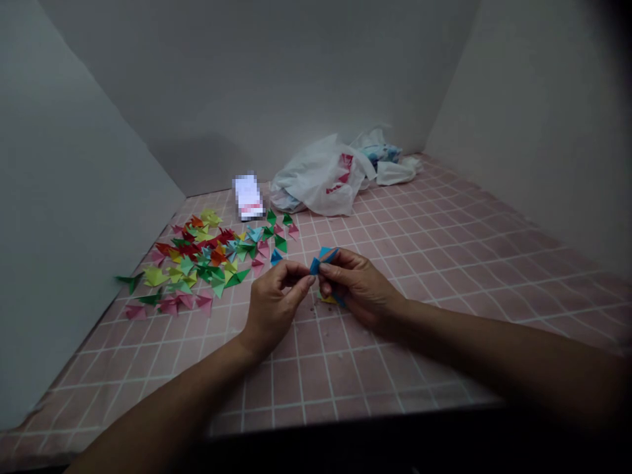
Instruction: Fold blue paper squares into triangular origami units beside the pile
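Between my two hands is a small piece of folded blue origami paper [326, 253], held above the table. My right hand [353, 283] pinches it between thumb and fingers. At its left tip, the thumb and forefinger of my left hand [279, 299] are closed on the paper. Beneath my right hand, yellow paper [326, 298] with some blue beside it lies partly hidden. A blue folded piece [276, 257] rests just beyond my left hand. To the left spreads a heap of folded paper pieces [197, 253] in red, green, yellow, pink, orange and light blue.
A phone [249, 197] with a lit, blurred screen stands behind the paper heap. Next to it sits a white plastic bag [320, 174] with red print, and more bags [390, 161] lie at the back. Pale walls enclose the pink checked tablecloth [444, 263] on three sides.
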A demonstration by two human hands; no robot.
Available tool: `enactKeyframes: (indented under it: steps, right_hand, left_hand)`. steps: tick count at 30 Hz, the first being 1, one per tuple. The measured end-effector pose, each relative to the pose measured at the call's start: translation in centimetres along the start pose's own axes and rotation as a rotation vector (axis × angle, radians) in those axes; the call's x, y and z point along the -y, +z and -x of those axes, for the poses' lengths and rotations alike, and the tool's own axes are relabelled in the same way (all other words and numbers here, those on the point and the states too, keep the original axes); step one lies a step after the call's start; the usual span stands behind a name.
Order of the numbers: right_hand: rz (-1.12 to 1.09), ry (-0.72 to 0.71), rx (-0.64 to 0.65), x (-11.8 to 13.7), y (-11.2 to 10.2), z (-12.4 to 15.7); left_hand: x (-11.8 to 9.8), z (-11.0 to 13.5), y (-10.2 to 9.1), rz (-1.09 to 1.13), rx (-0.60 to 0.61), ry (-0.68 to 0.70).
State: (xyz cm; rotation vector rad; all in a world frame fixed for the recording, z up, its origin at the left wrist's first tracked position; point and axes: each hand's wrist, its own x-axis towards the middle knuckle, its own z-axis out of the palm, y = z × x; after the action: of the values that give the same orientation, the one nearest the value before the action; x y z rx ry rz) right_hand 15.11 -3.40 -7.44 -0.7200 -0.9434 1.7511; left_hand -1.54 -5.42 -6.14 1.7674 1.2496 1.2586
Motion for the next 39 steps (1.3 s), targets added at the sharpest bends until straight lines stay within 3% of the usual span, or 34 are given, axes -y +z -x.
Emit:
enactKeyframes:
  steps: [8, 14, 18, 32, 39]
  right_hand:
    - [0.137, -0.011, 0.002, 0.6, 0.0, 0.4]
    - [0.160, -0.053, 0.007, 0.5, -0.2, 0.4]
    - [0.198, -0.066, 0.011, 0.7, -0.1, 0.6]
    - [0.317, -0.077, 0.059, 1.1, -0.3, -0.1]
    - [0.426, 0.010, 0.082, 1.1, -0.2, 0.1]
  left_hand:
    - [0.0, -0.1, -0.1, -0.082, 0.006, 0.043]
    - [0.2, -0.2, 0.2, 0.165, 0.064, -0.133]
    - [-0.2, -0.3, 0.0, 0.177, 0.128, -0.211]
    - [-0.1, -0.5, -0.1, 0.185, 0.172, -0.173]
    - [0.0, -0.8, 0.0, 0.231, 0.091, -0.142]
